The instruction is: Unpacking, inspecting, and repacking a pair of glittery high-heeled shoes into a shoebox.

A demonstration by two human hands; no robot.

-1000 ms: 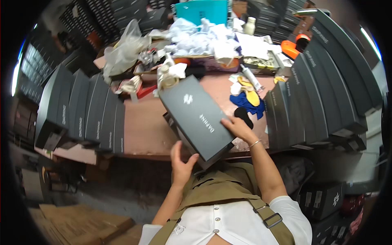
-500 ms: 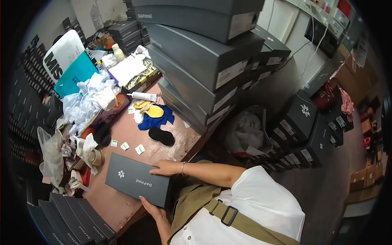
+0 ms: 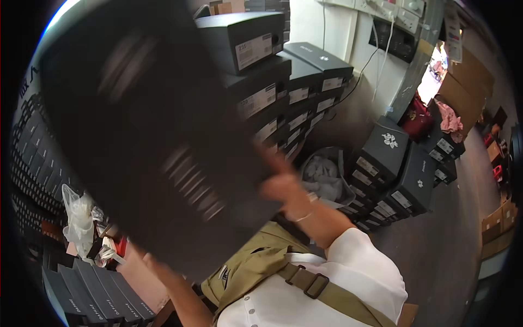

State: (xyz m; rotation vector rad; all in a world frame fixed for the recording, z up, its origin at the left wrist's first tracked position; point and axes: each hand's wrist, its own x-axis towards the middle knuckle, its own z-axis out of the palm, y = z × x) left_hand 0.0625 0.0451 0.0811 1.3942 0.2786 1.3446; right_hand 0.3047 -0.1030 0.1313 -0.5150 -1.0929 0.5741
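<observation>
Over desk (image 3: 139, 277): dk. box (image 3: 158, 136) raised since prev. frame
L hand (image 3: 163, 271): L edge grasped, part-hidden
R hand (image 3: 283, 182): R edge grasped, blurred
Status: being carried

Dark box (image 3: 147, 131), seemingly in both hands (image 3: 284, 188)

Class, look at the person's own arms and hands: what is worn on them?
The right arm has a loose, short white sleeve. A thin, light-coloured bracelet circles the right wrist. No glove shows on the right hand, which is blurred. The left hand is partly hidden; its visible forearm is uncovered, and the left sleeve cannot be made out.
</observation>
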